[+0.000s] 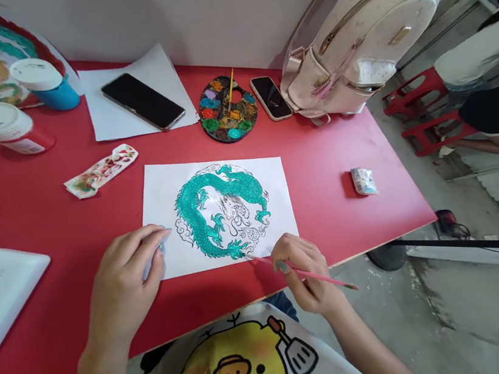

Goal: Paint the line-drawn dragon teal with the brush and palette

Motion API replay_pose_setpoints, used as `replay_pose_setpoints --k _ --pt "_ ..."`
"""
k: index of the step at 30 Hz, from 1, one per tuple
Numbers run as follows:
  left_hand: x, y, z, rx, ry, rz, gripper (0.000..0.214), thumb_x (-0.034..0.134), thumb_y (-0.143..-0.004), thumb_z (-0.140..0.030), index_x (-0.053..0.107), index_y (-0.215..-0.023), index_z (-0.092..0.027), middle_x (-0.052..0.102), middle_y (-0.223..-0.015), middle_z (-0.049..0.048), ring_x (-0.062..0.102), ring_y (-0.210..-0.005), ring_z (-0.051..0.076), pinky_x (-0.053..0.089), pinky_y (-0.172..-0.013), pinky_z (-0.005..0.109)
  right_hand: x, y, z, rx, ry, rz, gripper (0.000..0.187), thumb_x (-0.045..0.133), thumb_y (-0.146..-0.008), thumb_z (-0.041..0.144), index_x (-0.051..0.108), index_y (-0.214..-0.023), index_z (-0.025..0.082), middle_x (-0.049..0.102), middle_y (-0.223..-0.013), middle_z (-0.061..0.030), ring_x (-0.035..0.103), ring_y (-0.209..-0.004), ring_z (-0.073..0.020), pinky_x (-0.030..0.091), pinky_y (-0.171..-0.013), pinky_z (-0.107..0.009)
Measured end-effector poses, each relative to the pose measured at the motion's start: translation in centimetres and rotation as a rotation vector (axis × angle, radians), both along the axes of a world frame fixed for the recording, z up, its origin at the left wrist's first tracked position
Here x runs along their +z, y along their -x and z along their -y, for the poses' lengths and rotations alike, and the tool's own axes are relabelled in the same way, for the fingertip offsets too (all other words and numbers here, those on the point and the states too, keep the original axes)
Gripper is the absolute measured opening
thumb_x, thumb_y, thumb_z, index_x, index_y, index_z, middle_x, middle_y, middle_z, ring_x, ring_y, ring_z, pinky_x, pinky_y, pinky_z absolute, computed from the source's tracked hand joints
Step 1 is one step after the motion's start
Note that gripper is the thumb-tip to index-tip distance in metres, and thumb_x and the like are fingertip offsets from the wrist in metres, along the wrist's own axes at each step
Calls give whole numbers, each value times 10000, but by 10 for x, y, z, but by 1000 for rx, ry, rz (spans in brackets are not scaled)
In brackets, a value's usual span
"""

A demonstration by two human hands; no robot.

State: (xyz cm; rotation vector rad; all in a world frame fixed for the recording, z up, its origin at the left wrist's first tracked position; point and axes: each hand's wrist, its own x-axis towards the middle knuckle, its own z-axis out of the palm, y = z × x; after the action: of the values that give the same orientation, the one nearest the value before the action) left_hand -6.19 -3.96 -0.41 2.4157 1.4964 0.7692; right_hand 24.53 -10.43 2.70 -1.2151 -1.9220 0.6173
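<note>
A sheet of paper bears a line drawing of a coiled dragon, its body painted teal. The dragon's head and the clouds around it are still white with black lines. My right hand grips a thin pink paintbrush, whose tip touches the teal tail at the sheet's lower edge. Over the sheet's left edge rests my left hand, fingers curved and thumb apart from them, holding nothing. Behind the sheet lies a round paint palette with several colours in its wells and a yellow-handled brush across it.
Two phones lie at the back, one on white sheets. A stained tissue, paint jars and a white box-like object are leftward. Rightward are a small packet and a backpack. People sit on red stools.
</note>
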Motion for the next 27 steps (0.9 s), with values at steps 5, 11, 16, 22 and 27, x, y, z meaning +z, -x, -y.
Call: replay_pose_setpoints --k 5,11,16,22,27 --pt "2 1 1 -8 22 -24 325 457 -1052 -212 662 -1297 -277 738 -1238 85 687 -1106 290 543 -998 464 0 2 -3 -2 -17 2 236 357 -1072 172 478 -882 243 560 -740 -16 511 -642 -181 391 -602 -339" --pt "5 0 1 20 55 -13 319 452 -1057 -227 679 -1269 -294 745 -1232 55 695 -1102 272 552 -1008 456 -1 2 -5 5 -20 4 210 390 -1046 148 473 -880 246 551 -729 -8 495 -633 -178 384 -601 -332" --pt "3 -1 1 1 36 6 329 457 -1050 -227 675 -1282 -310 739 -1231 66 695 -1104 282 547 -1003 463 2 -1 -1 -4 -6 12 241 347 -1075 181 460 -874 252 536 -716 -7 489 -614 -183 377 -592 -336" --pt "4 -1 0 11 61 -3 325 445 -1061 -239 657 -1285 -341 729 -1248 45 686 -1127 269 537 -1034 455 6 -3 4 -39 -35 -43 261 338 -1085 191 480 -874 251 540 -712 -11 506 -613 -185 394 -580 -333" --pt "2 0 -1 2 14 -14 304 469 -1055 -221 678 -1264 -291 746 -1213 65 692 -1085 270 545 -986 439 5 -7 5 -108 -59 -99 243 395 -1052 164 531 -866 242 577 -718 -20 547 -618 -189 418 -578 -331"
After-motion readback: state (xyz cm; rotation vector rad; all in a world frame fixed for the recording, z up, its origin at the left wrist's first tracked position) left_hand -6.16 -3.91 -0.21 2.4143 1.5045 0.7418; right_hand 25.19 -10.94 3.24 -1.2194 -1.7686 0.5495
